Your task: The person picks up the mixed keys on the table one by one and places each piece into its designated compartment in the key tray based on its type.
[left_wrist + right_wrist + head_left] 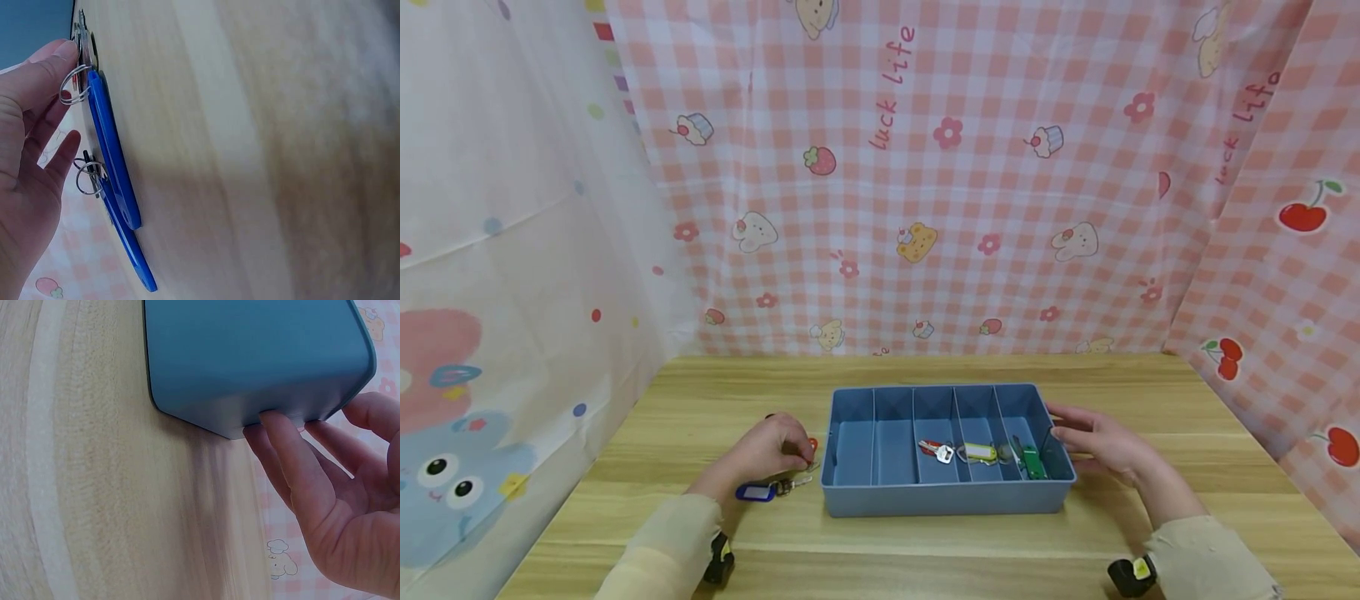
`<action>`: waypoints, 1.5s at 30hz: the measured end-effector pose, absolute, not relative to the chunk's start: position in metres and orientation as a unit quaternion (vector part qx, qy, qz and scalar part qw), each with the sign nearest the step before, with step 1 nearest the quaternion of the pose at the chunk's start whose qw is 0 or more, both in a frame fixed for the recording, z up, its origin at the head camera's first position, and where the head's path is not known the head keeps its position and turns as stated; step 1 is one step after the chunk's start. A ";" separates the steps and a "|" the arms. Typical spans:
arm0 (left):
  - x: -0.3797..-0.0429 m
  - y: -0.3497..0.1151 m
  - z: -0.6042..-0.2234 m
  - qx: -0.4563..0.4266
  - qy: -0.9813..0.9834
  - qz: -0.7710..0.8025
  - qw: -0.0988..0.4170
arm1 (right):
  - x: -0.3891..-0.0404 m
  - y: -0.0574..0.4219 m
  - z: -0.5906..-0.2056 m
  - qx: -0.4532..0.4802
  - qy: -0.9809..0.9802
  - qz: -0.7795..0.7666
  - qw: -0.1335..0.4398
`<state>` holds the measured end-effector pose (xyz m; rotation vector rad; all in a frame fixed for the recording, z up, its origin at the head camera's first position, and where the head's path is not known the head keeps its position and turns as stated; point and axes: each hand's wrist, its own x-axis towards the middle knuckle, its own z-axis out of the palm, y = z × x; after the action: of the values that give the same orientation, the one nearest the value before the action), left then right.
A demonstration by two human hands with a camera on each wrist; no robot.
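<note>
My left hand pinches a key with a red tag between thumb and fingertips, low over the table left of the tray. Part of that key is hidden behind the fingers. Beside the hand lies a key on a ring with a blue tag. The left wrist view shows a second blue tag with its own ring. My right hand touches the right end of a blue divided tray, fingers fairly straight against the outer wall and thumb by the rim.
Inside the tray, a key with a red tag lies in the middle compartment. A yellow tag is in the one to its right, and a green tag in the rightmost. A checked cloth hangs behind the wooden table.
</note>
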<state>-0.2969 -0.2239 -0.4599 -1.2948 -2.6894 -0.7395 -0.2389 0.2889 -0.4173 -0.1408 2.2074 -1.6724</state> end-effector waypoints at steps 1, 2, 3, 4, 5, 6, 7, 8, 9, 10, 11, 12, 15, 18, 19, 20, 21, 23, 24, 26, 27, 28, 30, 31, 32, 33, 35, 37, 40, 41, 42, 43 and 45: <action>-0.297 -0.224 -0.460 -0.417 -0.875 -0.241 0.031 | -0.239 0.289 -0.417 -0.049 0.783 -0.592 0.183; -0.296 -0.224 -0.460 -0.415 -0.876 -0.244 0.029 | -0.239 0.289 -0.418 -0.049 0.783 -0.592 0.183; -0.296 -0.224 -0.460 -0.412 -0.876 -0.248 0.025 | -0.239 0.289 -0.418 -0.049 0.784 -0.592 0.183; -0.296 -0.224 -0.460 -0.410 -0.876 -0.253 0.022 | -0.239 0.289 -0.418 -0.048 0.784 -0.591 0.182; -0.296 -0.224 -0.460 -0.409 -0.874 -0.261 0.016 | -0.239 0.289 -0.418 -0.048 0.785 -0.591 0.182; -0.296 -0.224 -0.461 -0.407 -0.873 -0.268 0.010 | -0.239 0.289 -0.418 -0.048 0.785 -0.590 0.182; -0.296 -0.224 -0.461 -0.406 -0.871 -0.277 0.002 | -0.239 0.289 -0.418 -0.048 0.784 -0.591 0.182; -0.296 -0.224 -0.461 -0.406 -0.868 -0.284 -0.004 | -0.239 0.289 -0.418 -0.049 0.784 -0.591 0.182; -0.296 -0.223 -0.461 -0.405 -0.867 -0.291 -0.011 | -0.239 0.289 -0.418 -0.049 0.783 -0.592 0.183; -0.296 -0.223 -0.461 -0.402 -0.866 -0.296 -0.017 | -0.239 0.289 -0.418 -0.050 0.783 -0.592 0.182; -0.296 -0.223 -0.461 -0.401 -0.866 -0.300 -0.021 | -0.239 0.289 -0.418 -0.051 0.782 -0.594 0.183; -0.296 -0.223 -0.461 -0.396 -0.867 -0.301 -0.025 | -0.239 0.289 -0.418 -0.052 0.781 -0.595 0.183; -0.296 -0.222 -0.461 -0.387 -0.871 -0.302 -0.032 | -0.239 0.290 -0.419 -0.054 0.779 -0.597 0.183; -0.296 -0.221 -0.461 -0.384 -0.873 -0.299 -0.033 | -0.239 0.290 -0.420 -0.052 0.781 -0.596 0.182; -0.296 -0.221 -0.460 -0.383 -0.874 -0.297 -0.033 | -0.239 0.291 -0.420 -0.050 0.782 -0.595 0.182; -0.296 -0.221 -0.460 -0.382 -0.875 -0.295 -0.032 | -0.238 0.291 -0.420 -0.049 0.782 -0.593 0.182; -0.295 -0.220 -0.460 -0.380 -0.878 -0.290 -0.031 | -0.238 0.291 -0.420 -0.048 0.783 -0.593 0.182; -0.295 -0.220 -0.459 -0.376 -0.883 -0.279 -0.028 | -0.238 0.291 -0.420 -0.048 0.782 -0.594 0.182; -0.295 -0.220 -0.458 -0.374 -0.886 -0.272 -0.026 | -0.238 0.291 -0.420 -0.049 0.781 -0.595 0.183; -0.294 -0.220 -0.457 -0.377 -0.890 -0.256 -0.017 | -0.238 0.291 -0.420 -0.051 0.779 -0.597 0.184; -0.294 -0.220 -0.457 -0.381 -0.891 -0.248 -0.011 | -0.238 0.291 -0.420 -0.051 0.778 -0.598 0.185; -0.293 -0.220 -0.456 -0.386 -0.890 -0.241 -0.006 | -0.239 0.291 -0.420 -0.051 0.777 -0.599 0.185; -0.294 -0.219 -0.456 -0.398 -0.889 -0.227 0.006 | -0.239 0.290 -0.419 -0.052 0.777 -0.600 0.186; -0.294 -0.219 -0.456 -0.404 -0.887 -0.224 0.009 | -0.239 0.290 -0.419 -0.052 0.777 -0.599 0.187; -0.295 -0.219 -0.456 -0.407 -0.886 -0.222 0.010 | -0.239 0.290 -0.419 -0.051 0.777 -0.599 0.187; -0.296 -0.218 -0.456 -0.410 -0.884 -0.224 0.007 | -0.239 0.290 -0.419 -0.051 0.778 -0.598 0.187; -0.297 -0.218 -0.457 -0.413 -0.882 -0.229 -0.001 | -0.239 0.290 -0.418 -0.050 0.779 -0.596 0.187; -0.298 -0.217 -0.457 -0.415 -0.878 -0.240 -0.012 | -0.239 0.290 -0.417 -0.050 0.781 -0.594 0.187; -0.299 -0.217 -0.456 -0.413 -0.875 -0.253 -0.024 | -0.239 0.289 -0.417 -0.051 0.781 -0.593 0.188; -0.298 -0.217 -0.456 -0.413 -0.873 -0.257 -0.027 | -0.239 0.289 -0.417 -0.053 0.781 -0.594 0.188; -0.298 -0.217 -0.455 -0.410 -0.874 -0.260 -0.030 | -0.239 0.289 -0.417 -0.053 0.780 -0.595 0.188; -0.297 -0.217 -0.455 -0.408 -0.874 -0.262 -0.033 | -0.239 0.289 -0.417 -0.054 0.778 -0.596 0.189; -0.296 -0.216 -0.455 -0.399 -0.877 -0.265 -0.041 | -0.239 0.289 -0.417 -0.054 0.778 -0.597 0.189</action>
<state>-0.2965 -0.2165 -0.4546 -1.2865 -2.8301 -0.8549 -0.2393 0.2891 -0.4174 -0.1524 2.1874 -1.6793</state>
